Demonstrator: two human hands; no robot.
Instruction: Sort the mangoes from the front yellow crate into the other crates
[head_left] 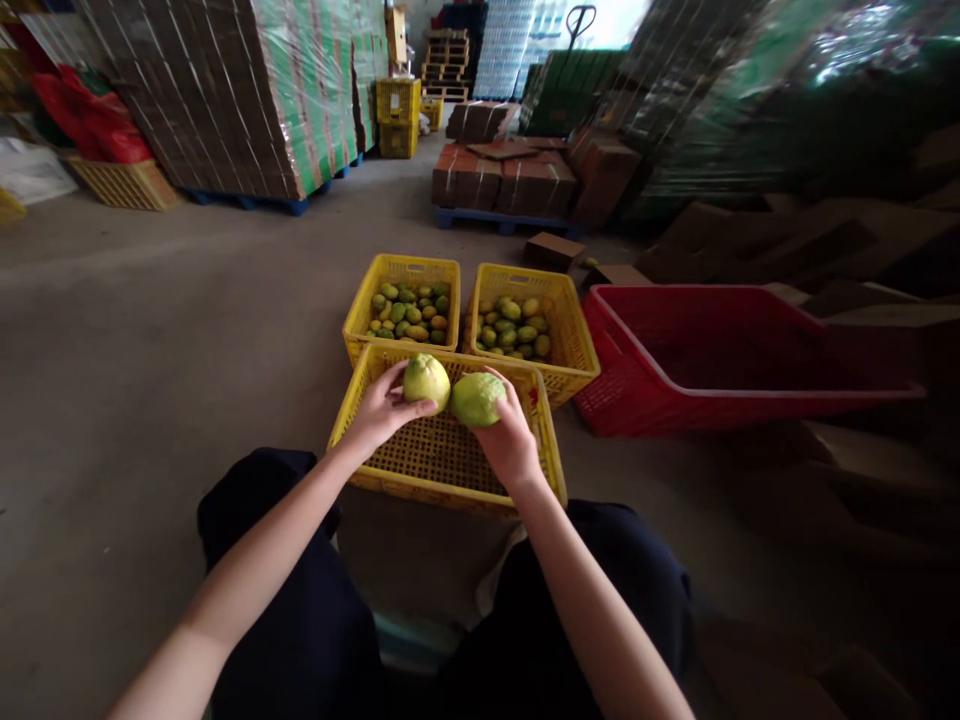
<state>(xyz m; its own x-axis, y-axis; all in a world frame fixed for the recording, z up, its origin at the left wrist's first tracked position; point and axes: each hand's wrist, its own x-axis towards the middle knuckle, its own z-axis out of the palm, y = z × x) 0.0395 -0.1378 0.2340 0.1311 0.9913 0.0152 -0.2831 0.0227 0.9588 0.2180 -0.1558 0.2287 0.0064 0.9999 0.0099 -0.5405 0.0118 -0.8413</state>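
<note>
My left hand point(386, 404) is closed around a smooth, rounded yellow-green fruit point(426, 382). In my right hand point(511, 440) is a greener, bumpy-skinned fruit point(477, 399). The two fruits sit almost side by side, held above a yellow plastic crate point(450, 488) whose perforated bottom shows below my hands. I cannot make out the exact kind of fruit. Behind this crate, a yellow crate point(401, 262) at left and another yellow crate point(577, 330) at right hold several green, yellow and orange-tinged fruits point(409, 312).
A large red plastic basket point(750, 392) stands at the right, with flattened cardboard point(817, 240) behind it. Farther back are stacked cartons on a blue pallet point(487, 220) and a tall wrapped stack point(217, 100) at left. My knees flank the near crate.
</note>
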